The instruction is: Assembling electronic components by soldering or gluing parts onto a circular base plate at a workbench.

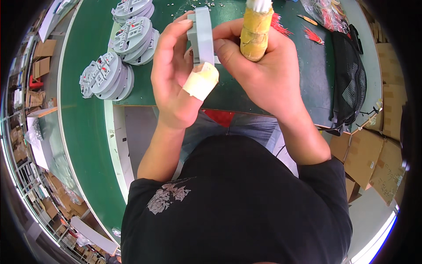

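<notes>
A grey round plastic part (204,37) is held on edge in my left hand (171,77). The fingers curl round its far side, and the thumb, wrapped in cream tape, presses near its lower edge. My right hand (268,75) is closed, its thumb and forefinger bent against the right face of the part. In the crook of that hand sits a yellow-taped handle (255,35) with a white upper end. Its working tip is hidden, and I cannot tell whether anything small is pinched at the fingertips.
Stacks of similar grey round parts (133,37) stand on the green table (83,145) at the left. Small metal bits (198,4) lie scattered beyond my hands. At the right are red wires (314,36), an orange-handled knife (307,20), a clear plastic bag (324,11) and a black mesh pouch (349,79).
</notes>
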Available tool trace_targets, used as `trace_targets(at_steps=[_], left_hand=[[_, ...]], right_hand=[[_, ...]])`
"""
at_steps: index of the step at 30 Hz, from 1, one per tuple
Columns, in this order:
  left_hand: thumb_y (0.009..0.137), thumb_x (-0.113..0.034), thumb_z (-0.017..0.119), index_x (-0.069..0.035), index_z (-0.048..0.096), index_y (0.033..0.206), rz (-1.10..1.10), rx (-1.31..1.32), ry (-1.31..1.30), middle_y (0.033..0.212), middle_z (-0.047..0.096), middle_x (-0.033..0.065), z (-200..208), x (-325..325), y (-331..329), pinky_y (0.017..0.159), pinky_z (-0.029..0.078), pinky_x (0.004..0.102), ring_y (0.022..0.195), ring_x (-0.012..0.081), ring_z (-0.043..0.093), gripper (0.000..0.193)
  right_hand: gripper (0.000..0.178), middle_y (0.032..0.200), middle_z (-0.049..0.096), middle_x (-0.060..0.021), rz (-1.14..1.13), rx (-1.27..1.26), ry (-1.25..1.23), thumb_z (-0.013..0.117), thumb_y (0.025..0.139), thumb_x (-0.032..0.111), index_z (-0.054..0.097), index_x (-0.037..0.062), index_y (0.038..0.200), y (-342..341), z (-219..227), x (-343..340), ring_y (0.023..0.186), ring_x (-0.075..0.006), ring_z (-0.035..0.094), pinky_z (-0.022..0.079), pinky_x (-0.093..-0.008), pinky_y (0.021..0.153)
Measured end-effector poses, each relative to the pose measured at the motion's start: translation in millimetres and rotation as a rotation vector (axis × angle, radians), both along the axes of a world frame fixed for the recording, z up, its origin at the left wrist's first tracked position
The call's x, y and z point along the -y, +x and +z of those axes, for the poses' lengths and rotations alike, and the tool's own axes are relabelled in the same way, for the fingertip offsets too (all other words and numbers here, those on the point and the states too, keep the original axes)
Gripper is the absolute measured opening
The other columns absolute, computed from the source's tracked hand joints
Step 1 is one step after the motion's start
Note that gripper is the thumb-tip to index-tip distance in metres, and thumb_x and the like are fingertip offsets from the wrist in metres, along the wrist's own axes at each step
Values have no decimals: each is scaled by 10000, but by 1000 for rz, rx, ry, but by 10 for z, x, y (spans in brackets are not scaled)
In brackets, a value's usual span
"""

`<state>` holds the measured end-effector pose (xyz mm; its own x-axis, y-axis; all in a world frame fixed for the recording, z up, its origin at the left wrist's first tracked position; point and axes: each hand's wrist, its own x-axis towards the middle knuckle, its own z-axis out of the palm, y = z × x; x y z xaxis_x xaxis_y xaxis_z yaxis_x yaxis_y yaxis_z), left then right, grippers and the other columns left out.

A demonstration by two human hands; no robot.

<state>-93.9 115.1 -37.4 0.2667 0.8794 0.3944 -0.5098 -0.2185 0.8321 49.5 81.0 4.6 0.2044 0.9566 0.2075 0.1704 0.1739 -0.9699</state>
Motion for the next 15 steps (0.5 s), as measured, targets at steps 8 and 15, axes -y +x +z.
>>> trace_targets(at_steps=[8, 15], left_hand=[[897, -116, 646, 11, 375, 1446, -84, 52, -162, 1359, 485, 130, 11, 43, -6, 993, 449, 350, 1217, 199, 516, 625], [927, -226, 642, 21, 342, 1461, -143, 226, -246, 1337, 510, 130, 19, 60, -1, 1034, 418, 336, 1226, 193, 518, 661]], right_hand=[[108, 823, 699, -10, -49, 59, 56, 737, 906, 54, 721, 9, 1002, -41, -33, 9, 736, -55, 625, 494, -214, 651], [134, 848, 713, -31, -88, 343, 265, 761, 887, 49, 728, 16, 1012, -51, -168, 2, 778, -81, 653, 513, -230, 675]])
